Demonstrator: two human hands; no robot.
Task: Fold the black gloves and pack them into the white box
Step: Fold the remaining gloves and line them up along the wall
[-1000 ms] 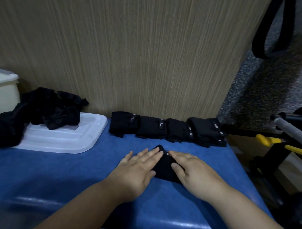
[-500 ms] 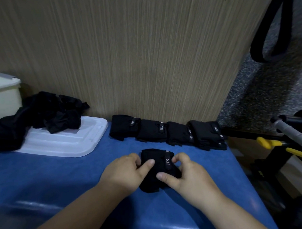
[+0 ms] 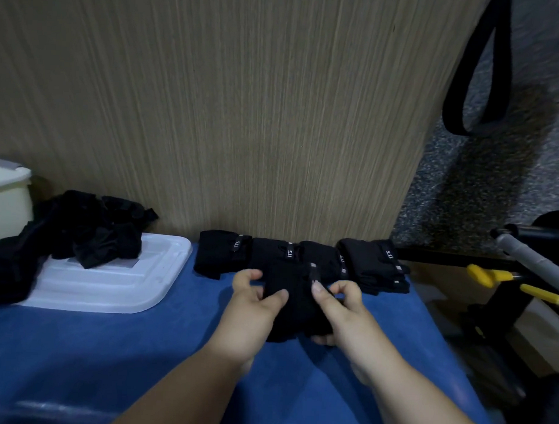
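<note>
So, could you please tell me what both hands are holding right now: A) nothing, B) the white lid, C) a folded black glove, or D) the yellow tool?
C: the left hand and right hand each pinch a side of the glove, thumbs on top.

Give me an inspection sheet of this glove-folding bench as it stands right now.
Surface: blue tabletop.
Job's things: folded glove in both hands; row of folded gloves behind it; unfolded pile partly on white lid; white box far left.
Clutter: nothing seen.
Grippers: left hand and right hand both pinch the glove.
Cables: nothing seen; black strap loop hangs upper right.
Surroundings: wood-grain panel behind; yellow-handled tools at right.
</note>
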